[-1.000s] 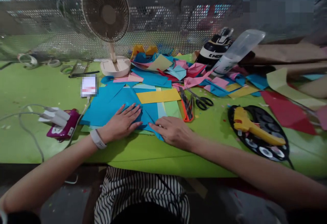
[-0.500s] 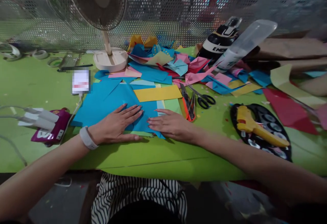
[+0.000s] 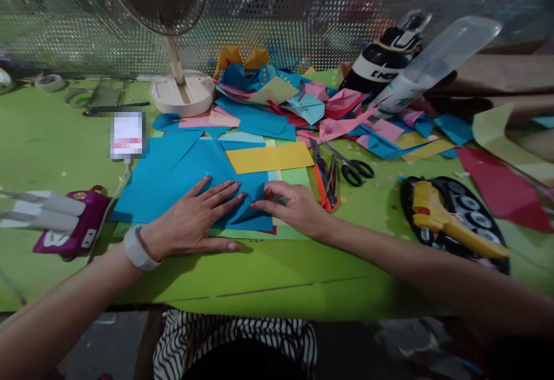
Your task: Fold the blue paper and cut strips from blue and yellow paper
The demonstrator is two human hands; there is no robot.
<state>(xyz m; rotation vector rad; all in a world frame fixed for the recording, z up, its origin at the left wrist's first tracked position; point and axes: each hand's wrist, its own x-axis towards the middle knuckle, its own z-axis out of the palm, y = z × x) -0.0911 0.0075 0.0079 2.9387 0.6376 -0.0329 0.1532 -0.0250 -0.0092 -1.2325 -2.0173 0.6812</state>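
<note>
A blue paper sheet (image 3: 173,175) lies folded on the green table (image 3: 268,270) in front of me. My left hand (image 3: 194,218) rests flat on it, fingers stretched out and pointing right. My right hand (image 3: 292,207) sits just to the right, its fingertips curled and pinching a blue flap of the paper near the fold. A yellow paper strip (image 3: 268,157) lies just behind the blue sheet.
Scissors (image 3: 346,166) and an orange cutter (image 3: 322,181) lie right of the paper. A yellow glue gun (image 3: 450,221) rests on a black tray. A fan base (image 3: 182,91), a heap of coloured paper (image 3: 294,108), a plastic bottle (image 3: 433,62) and a purple power strip (image 3: 69,230) stand around.
My right hand has gone from lying flat on the paper's edge to pinching a blue flap further back. The left hand stays flat. The view has shifted down slightly.
</note>
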